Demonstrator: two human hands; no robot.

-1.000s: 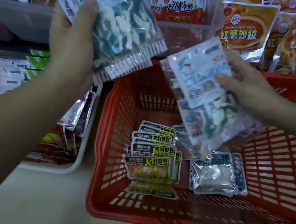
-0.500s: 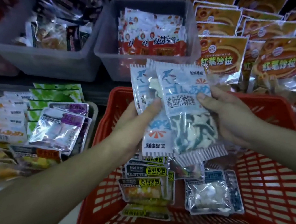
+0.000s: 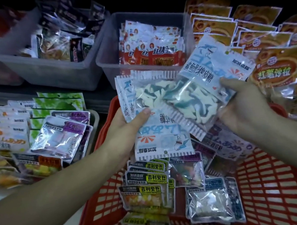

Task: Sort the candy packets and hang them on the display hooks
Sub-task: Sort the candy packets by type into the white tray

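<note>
The left hand pinches a stack of shark gummy packets, white and blue, thumb on top, 1 turned upside down. The right hand grips a tilted shark packet whose clear window shows blue-white gummies and overlaps the stack. Both are above a red mesh basket holding yellow-labelled candy packets. 2 clear bins of snacks stand behind, in dim light

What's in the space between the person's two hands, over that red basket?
Blue-and-white shark candy packets fill it: the left hand grips a stack, the right hand holds one tilted over it. The head view shows this.
</note>
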